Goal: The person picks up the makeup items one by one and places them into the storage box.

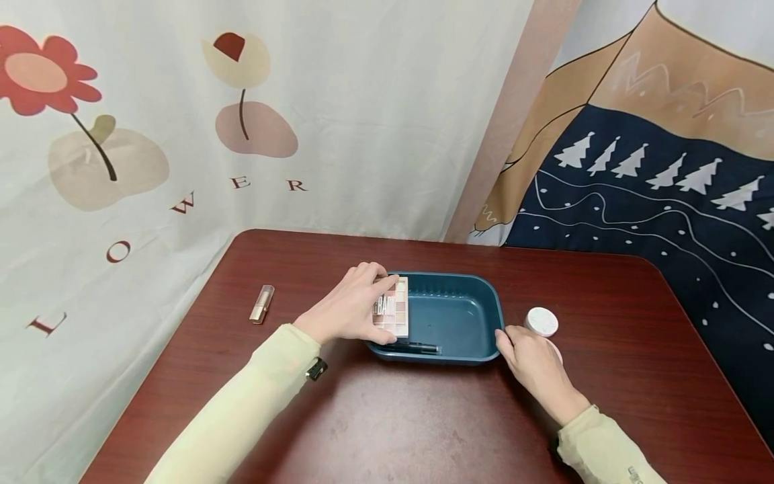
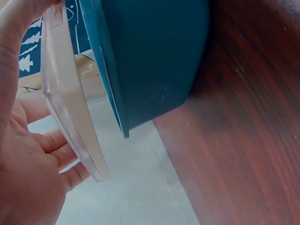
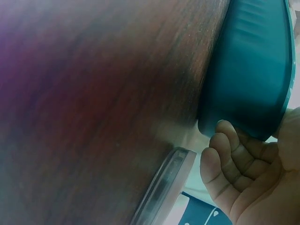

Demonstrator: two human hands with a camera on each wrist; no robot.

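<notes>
A makeup palette [image 1: 397,306] with a clear lid and several pale pans is in my left hand [image 1: 353,306], gripped between thumb and fingers. It is held above the left end of a blue tray [image 1: 492,306]; in the left wrist view the palette [image 2: 70,98] stands apart from the tray's outer wall [image 2: 154,51]. Inside the tray, along its near side, lies a slim black pen-like tube [image 1: 417,347], partly hidden by the palette. My right hand [image 1: 538,363] holds the tray's near right corner, thumb at the rim and fingers [image 3: 225,154] curled by the outer wall.
A white-lidded round jar [image 1: 541,321] stands right of the tray, just beyond my right hand. A low round container [image 3: 166,183] sits beside that hand, mostly hidden in the head view. At the left lies a lipstick tube [image 1: 262,304] on the dark red table [image 1: 423,423].
</notes>
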